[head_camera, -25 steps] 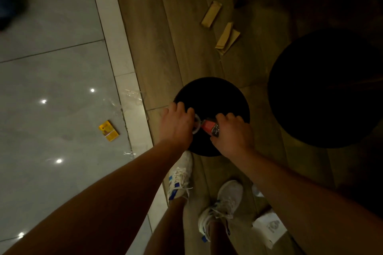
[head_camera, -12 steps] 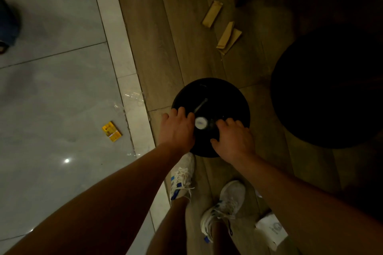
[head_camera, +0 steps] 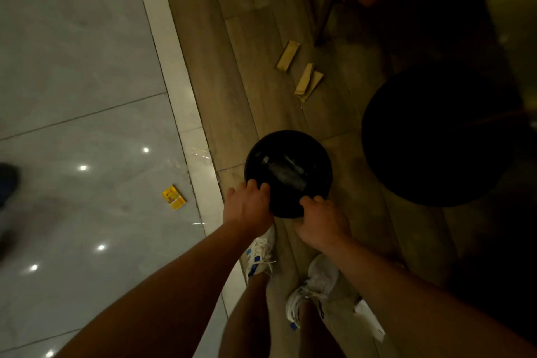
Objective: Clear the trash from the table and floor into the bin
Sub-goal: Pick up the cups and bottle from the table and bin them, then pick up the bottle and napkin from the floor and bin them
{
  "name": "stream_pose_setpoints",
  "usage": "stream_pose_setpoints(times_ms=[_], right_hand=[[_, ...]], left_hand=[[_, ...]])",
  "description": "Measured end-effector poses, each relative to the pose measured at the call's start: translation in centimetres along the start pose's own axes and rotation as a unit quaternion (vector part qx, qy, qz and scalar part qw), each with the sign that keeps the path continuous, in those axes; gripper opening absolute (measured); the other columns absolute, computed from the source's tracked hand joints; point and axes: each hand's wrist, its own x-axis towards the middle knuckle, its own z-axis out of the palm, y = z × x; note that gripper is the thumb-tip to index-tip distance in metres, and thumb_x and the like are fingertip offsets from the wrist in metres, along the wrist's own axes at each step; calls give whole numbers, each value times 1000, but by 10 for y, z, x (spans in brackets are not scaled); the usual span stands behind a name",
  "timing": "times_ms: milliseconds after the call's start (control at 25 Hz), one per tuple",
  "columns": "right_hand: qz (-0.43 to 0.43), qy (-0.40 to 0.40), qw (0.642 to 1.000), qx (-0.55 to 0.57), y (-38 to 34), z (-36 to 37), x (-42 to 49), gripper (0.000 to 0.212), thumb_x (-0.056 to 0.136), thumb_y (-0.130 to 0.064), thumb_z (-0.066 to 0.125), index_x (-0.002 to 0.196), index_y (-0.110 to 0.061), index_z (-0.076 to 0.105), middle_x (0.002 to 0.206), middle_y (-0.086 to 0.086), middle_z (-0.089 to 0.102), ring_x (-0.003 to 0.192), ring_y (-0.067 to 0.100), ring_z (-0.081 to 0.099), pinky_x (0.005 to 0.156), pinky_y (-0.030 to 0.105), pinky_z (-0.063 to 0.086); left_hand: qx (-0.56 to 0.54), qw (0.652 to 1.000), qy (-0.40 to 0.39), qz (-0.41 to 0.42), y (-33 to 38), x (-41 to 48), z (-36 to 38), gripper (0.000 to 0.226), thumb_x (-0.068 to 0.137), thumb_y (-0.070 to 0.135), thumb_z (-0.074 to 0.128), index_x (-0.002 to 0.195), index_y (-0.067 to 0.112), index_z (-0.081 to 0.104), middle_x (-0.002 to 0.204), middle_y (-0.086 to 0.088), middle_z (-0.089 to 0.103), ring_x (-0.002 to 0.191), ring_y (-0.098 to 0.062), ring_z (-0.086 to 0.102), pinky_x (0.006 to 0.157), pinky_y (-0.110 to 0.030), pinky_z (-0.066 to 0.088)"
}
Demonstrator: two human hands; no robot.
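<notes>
Half a second ago a small pale round object sat between the two hands over the bin's mouth; now nothing shows between them, and a pale, blurred shape lies inside the bin; what it is cannot be told. The left hand and right hand have drawn further apart, each hanging over the near rim, fingers loosely curled and holding nothing. The bin's black opening lies just beyond the fingertips of both hands; a yellow packet lies on the tile floor left of the left hand; brown cardboard pieces lie on the wood floor well beyond the hands; a white paper scrap lies under the right forearm, beside the white shoe.
</notes>
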Motion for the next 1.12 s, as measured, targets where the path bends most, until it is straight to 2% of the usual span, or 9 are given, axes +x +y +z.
stream_pose_setpoints(times_ms=[200,320,520,640,880,1000,1120], right_hand=[[23,1,998,50,-13,-33,-86,43,86,-34,57,126,-18,50,128,12,54,117,33,53,90,40,48],[21,1,997,71,-15,-54,-138,47,87,-32,56,131,-19,46,131,11,54,118,32,53,91,40,48],[46,-12,994,94,0,-74,-219,52,91,-35,55,137,-16,43,135,14,53,122,33,51,98,40,45],[74,-24,984,160,25,-74,-266,48,94,-33,49,138,-15,43,139,14,51,127,32,48,103,39,41],[143,-21,952,271,76,-49,-336,35,88,-35,54,117,-16,58,120,10,64,109,29,60,92,37,46],[171,-8,929,329,94,-33,-364,23,89,-32,56,108,-20,62,118,7,60,118,31,56,99,38,43],[199,34,902,382,98,-11,-394,7,86,-28,61,92,-25,64,109,7,63,114,28,58,98,33,45]], left_hand=[[-11,1000,-3,3,17,-68,-53,41,77,34,56,115,19,51,100,-7,58,92,-28,56,80,-40,43],[-8,1000,-16,5,28,-106,-83,44,76,35,56,117,20,51,101,-7,58,92,-28,56,78,-41,43],[23,996,-77,28,48,-165,-121,50,77,38,56,124,20,50,109,-9,58,100,-31,58,75,-38,41],[19,993,-111,31,63,-200,-135,52,79,39,56,127,21,49,116,-9,58,105,-30,58,80,-39,48],[-14,988,-154,27,91,-250,-138,51,80,44,59,127,24,50,122,-7,60,111,-25,58,90,-35,49],[-40,985,-165,27,106,-258,-139,48,80,42,59,125,26,52,127,-5,58,116,-23,56,91,-31,45],[-78,981,-174,38,116,-264,-136,44,80,41,59,122,27,56,124,-3,61,114,-21,56,92,-29,43]])
